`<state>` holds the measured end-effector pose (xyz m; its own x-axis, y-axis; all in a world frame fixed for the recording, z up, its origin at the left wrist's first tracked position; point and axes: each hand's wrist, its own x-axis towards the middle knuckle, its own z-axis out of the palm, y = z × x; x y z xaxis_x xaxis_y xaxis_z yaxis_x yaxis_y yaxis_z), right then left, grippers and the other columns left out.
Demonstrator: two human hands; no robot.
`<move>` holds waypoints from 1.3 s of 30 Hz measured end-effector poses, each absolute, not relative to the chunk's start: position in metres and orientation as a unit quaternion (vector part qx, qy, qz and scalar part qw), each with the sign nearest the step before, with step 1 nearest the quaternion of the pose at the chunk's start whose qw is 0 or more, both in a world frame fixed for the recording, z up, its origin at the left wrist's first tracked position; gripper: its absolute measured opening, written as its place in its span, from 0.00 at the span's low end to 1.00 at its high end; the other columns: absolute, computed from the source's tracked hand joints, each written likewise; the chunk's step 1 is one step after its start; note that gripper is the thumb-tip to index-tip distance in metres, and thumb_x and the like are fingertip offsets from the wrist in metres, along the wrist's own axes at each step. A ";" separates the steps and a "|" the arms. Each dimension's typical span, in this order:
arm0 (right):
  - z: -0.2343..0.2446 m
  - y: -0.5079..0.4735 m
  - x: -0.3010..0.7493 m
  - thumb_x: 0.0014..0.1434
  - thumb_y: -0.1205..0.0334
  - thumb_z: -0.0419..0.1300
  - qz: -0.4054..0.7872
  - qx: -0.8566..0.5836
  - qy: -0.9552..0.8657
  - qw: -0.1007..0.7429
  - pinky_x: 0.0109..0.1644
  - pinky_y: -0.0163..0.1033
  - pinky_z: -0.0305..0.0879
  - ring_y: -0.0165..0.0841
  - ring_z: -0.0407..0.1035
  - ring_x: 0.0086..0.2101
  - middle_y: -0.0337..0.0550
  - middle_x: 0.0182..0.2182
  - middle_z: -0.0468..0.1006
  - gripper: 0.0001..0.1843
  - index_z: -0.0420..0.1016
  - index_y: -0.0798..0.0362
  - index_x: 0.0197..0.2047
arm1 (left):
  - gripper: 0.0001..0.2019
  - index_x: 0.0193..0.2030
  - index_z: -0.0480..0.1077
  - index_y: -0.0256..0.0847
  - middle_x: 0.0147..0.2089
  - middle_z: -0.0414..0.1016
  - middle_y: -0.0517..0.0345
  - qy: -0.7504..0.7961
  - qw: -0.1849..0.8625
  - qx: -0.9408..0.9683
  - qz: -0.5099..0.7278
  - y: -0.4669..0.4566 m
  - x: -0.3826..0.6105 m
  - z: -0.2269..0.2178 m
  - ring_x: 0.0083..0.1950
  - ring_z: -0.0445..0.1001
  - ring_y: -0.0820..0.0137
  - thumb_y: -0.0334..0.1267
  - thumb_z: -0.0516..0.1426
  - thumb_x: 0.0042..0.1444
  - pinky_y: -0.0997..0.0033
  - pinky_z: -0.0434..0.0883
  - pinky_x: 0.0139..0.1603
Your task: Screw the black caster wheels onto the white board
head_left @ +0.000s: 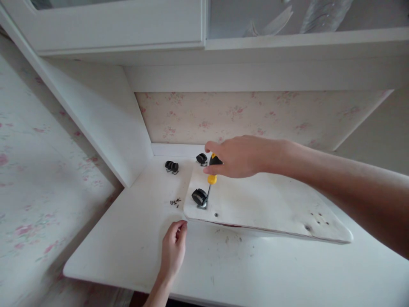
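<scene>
My right hand (234,157) grips a yellow and black screwdriver (212,179) from above. The shaft points down to the metal plate of a black caster wheel (200,196), which sits near the front left corner of a white board (255,204). Just in front of that corner, my left hand (174,245) rests with its fingers curled together; whatever may be between the fingertips is too small to make out. Several small dark screws (174,202) lie on the table left of the board. Another caster (201,158) stands at the board's back left corner, partly beside my right hand.
Loose black casters (171,166) lie on the white table (143,234) at the back left. The board's right end has several holes (319,218). A white cabinet (128,25) overhangs the table, and a side panel (105,111) stands at the left.
</scene>
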<state>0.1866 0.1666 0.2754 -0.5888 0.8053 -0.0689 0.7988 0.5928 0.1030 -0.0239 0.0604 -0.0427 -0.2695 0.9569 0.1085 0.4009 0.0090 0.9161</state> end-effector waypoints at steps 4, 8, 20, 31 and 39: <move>0.275 0.167 0.191 0.62 0.44 0.52 -0.011 0.425 0.903 0.065 0.32 0.45 0.62 0.44 0.74 0.34 0.50 0.40 0.81 0.24 0.70 0.45 0.57 | 0.17 0.42 0.76 0.41 0.41 0.80 0.51 0.644 0.298 0.524 0.471 0.061 -0.024 -0.043 0.40 0.77 0.62 0.52 0.55 0.62 0.66 0.72 0.38; 0.273 0.167 0.194 0.62 0.36 0.47 0.064 0.457 0.885 0.058 0.33 0.48 0.62 0.50 0.74 0.36 0.57 0.39 0.80 0.31 0.75 0.51 0.50 | 0.17 0.43 0.75 0.42 0.41 0.80 0.52 0.646 0.307 0.526 0.460 0.061 -0.024 -0.044 0.40 0.77 0.62 0.52 0.54 0.62 0.65 0.72 0.39; 0.273 0.167 0.202 0.64 0.40 0.49 -0.042 0.419 0.905 0.065 0.33 0.43 0.61 0.44 0.74 0.36 0.51 0.43 0.81 0.29 0.65 0.48 0.60 | 0.17 0.43 0.75 0.41 0.41 0.79 0.52 0.639 0.315 0.526 0.464 0.060 -0.024 -0.045 0.40 0.76 0.62 0.52 0.54 0.63 0.65 0.70 0.42; 0.272 0.164 0.200 0.64 0.46 0.51 -0.048 0.397 0.915 0.048 0.34 0.41 0.59 0.42 0.74 0.38 0.48 0.48 0.79 0.29 0.57 0.44 0.66 | 0.17 0.44 0.74 0.42 0.42 0.78 0.51 0.639 0.326 0.522 0.462 0.059 -0.023 -0.043 0.41 0.75 0.61 0.52 0.54 0.63 0.64 0.69 0.44; 0.268 0.163 0.194 0.64 0.37 0.48 0.027 0.442 0.894 0.066 0.32 0.41 0.58 0.43 0.73 0.33 0.51 0.35 0.80 0.28 0.70 0.49 0.53 | 0.16 0.43 0.75 0.41 0.41 0.78 0.52 0.636 0.321 0.519 0.472 0.060 -0.024 -0.044 0.38 0.74 0.63 0.52 0.54 0.63 0.65 0.69 0.40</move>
